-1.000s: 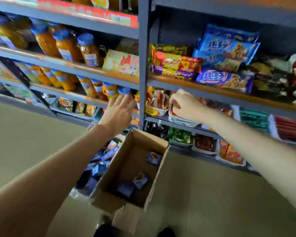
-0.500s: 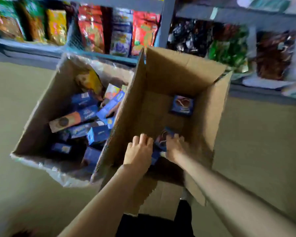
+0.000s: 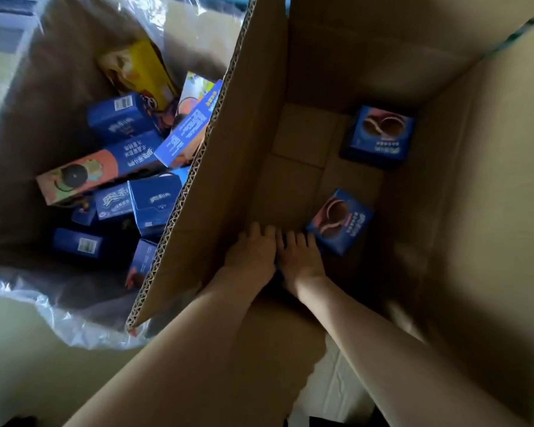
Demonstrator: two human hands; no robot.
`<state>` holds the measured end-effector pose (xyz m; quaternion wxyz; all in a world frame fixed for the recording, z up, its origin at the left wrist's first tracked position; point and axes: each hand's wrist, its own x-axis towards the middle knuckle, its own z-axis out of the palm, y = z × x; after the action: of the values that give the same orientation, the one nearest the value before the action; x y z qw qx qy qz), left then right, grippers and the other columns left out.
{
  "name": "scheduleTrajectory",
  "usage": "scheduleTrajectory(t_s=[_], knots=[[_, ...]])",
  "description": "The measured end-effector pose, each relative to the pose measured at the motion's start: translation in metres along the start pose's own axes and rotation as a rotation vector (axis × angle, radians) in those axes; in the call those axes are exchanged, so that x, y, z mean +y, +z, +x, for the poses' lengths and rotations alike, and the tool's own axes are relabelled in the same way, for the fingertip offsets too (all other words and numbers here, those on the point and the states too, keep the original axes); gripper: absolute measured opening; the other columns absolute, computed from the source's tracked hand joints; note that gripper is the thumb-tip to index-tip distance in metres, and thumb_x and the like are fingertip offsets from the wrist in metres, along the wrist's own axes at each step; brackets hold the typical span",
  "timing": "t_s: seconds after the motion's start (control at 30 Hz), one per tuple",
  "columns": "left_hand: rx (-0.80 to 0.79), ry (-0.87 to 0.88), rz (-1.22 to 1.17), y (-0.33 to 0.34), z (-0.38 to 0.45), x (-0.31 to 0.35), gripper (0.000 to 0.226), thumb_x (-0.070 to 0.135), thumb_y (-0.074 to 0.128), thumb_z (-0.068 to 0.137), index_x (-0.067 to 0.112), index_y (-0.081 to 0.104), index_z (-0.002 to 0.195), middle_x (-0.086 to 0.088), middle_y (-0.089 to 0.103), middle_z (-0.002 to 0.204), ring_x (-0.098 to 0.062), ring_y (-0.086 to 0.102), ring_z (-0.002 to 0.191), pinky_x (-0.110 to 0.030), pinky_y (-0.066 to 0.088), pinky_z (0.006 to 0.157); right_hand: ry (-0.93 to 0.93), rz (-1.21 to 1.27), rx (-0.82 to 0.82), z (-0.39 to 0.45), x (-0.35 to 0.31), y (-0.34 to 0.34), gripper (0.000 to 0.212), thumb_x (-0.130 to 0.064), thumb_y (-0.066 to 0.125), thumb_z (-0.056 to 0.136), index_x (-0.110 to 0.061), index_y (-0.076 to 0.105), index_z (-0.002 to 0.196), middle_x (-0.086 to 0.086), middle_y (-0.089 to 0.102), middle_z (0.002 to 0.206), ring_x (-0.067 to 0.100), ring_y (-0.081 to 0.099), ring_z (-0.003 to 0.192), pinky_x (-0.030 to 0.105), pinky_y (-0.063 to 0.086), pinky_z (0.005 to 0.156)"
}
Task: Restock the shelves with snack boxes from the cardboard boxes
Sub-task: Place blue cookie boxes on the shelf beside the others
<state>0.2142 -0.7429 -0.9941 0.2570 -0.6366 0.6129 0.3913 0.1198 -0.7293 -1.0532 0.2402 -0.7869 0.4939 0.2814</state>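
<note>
I am looking down into two open cardboard boxes. Deep in the right cardboard box (image 3: 475, 180), my left hand (image 3: 250, 254) and my right hand (image 3: 301, 257) lie side by side, palms down. They close on a blue snack box (image 3: 277, 261) that shows only as a sliver between them. A second blue snack box (image 3: 339, 221) lies just right of my right hand, touching its fingers. A third (image 3: 379, 134) rests in the far right corner. The left cardboard box (image 3: 59, 72) holds several blue snack boxes (image 3: 124, 117) in a loose heap.
A clear plastic liner (image 3: 59, 315) spills over the left box's near rim. A yellow packet (image 3: 136, 69) and a long pink-and-blue box (image 3: 84, 175) lie in that heap. The corrugated flap (image 3: 216, 149) stands between the two boxes. Pale floor (image 3: 13, 365) surrounds them.
A second ago both hands were up at the shelves. They came down into the right box, my view dropped closer, and the hands have drawn together over the blue snack box.
</note>
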Motion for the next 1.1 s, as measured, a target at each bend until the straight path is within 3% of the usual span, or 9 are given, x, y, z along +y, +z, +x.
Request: scheduleTrajectory(t_s=[0.17,0.27,0.4,0.53,0.63,0.7,0.83,0.97,1.1], knots=[[0.058,0.005,0.023,-0.044,-0.036,0.027,0.056,0.013,0.056,0.090,0.010,0.026,0.137,-0.014,0.029,0.138,-0.032,0.043,0.123,-0.039,0.041,0.098,0.066,0.403,-0.156,-0.027,0.043,-0.091,0.094,-0.051,0.069,0.075,-0.009,0.022,0.145,0.015,0.039,0.138,0.035,0.041,0.125,0.040,0.035,0.100],[0.142,0.096,0.016,-0.105,-0.089,0.066,0.067,0.016,0.057,0.089,0.008,0.018,0.142,-0.014,0.027,0.139,-0.034,0.044,0.124,-0.038,0.038,0.101,0.079,0.544,-0.284,-0.066,0.086,-0.188,0.063,-0.051,0.071,0.069,-0.018,0.054,0.119,0.007,0.059,0.119,0.026,0.057,0.105,0.036,0.048,0.086],[0.148,0.185,-0.109,-0.230,-0.179,0.119,0.075,0.021,0.069,0.082,0.008,0.023,0.140,-0.018,0.038,0.134,-0.036,0.044,0.123,-0.038,0.037,0.101,0.115,0.651,-0.223,-0.168,0.128,-0.320,0.020,-0.038,0.074,0.069,-0.026,0.064,0.080,-0.004,0.056,0.087,0.014,0.050,0.082,0.030,0.038,0.071],[0.046,0.254,-0.269,-0.385,-0.298,0.165,0.077,0.015,0.072,0.079,0.014,0.026,0.141,-0.013,0.054,0.120,-0.026,0.057,0.098,-0.035,0.048,0.081,0.067,0.709,-0.216,-0.296,0.147,-0.492,0.029,-0.023,0.067,0.080,-0.016,0.069,0.108,-0.008,0.065,0.076,0.004,0.058,0.066,0.015,0.044,0.062],[0.011,0.391,-0.528,-0.488,-0.405,0.197,0.075,0.007,0.069,0.082,0.024,0.027,0.142,-0.004,0.053,0.127,-0.015,0.052,0.106,-0.034,0.044,0.096,-0.007,0.773,-0.150,-0.394,0.163,-0.610,0.037,-0.026,0.065,0.076,-0.015,0.061,0.112,-0.004,0.067,0.072,0.010,0.063,0.068,0.017,0.047,0.057],[-0.006,0.497,-0.597,-0.533,-0.474,0.216,0.083,0.017,0.077,0.075,0.028,0.029,0.142,0.002,0.056,0.125,-0.014,0.055,0.110,-0.037,0.042,0.100,-0.035,0.826,-0.057,-0.463,0.176,-0.670,0.019,-0.018,0.058,0.084,-0.016,0.057,0.103,-0.007,0.064,0.054,0.005,0.059,0.046,0.013,0.043,0.045],[0.043,0.736,-0.727,-0.581,-0.588,0.264,0.103,0.044,0.094,0.025,0.034,0.049,0.117,0.011,0.072,0.100,-0.010,0.068,0.088,-0.039,0.046,0.092,-0.131,0.874,0.033,-0.599,0.206,-0.752,0.026,-0.024,0.067,0.063,-0.012,0.057,0.084,-0.002,0.067,0.062,0.005,0.060,0.048,0.016,0.048,0.050],[0.020,0.943,-0.721,-0.595,-0.679,0.348,0.089,0.048,0.091,0.033,0.030,0.060,0.115,0.002,0.064,0.123,-0.021,0.062,0.109,-0.038,0.049,0.094,-0.221,0.874,0.156,-0.732,0.245,-0.795,0.039,-0.011,0.055,0.078,-0.007,0.055,0.117,0.001,0.072,0.078,0.009,0.068,0.063,0.018,0.054,0.057],[0.224,1.031,-0.771,-0.610,-0.753,0.431,0.048,0.042,0.088,0.046,0.025,0.069,0.086,0.005,0.072,0.087,-0.011,0.068,0.068,-0.022,0.055,0.061,-0.317,0.920,0.381,-0.837,0.279,-0.817,0.043,0.002,0.047,0.087,-0.008,0.049,0.128,0.000,0.073,0.083,0.007,0.069,0.067,0.021,0.056,0.062]])
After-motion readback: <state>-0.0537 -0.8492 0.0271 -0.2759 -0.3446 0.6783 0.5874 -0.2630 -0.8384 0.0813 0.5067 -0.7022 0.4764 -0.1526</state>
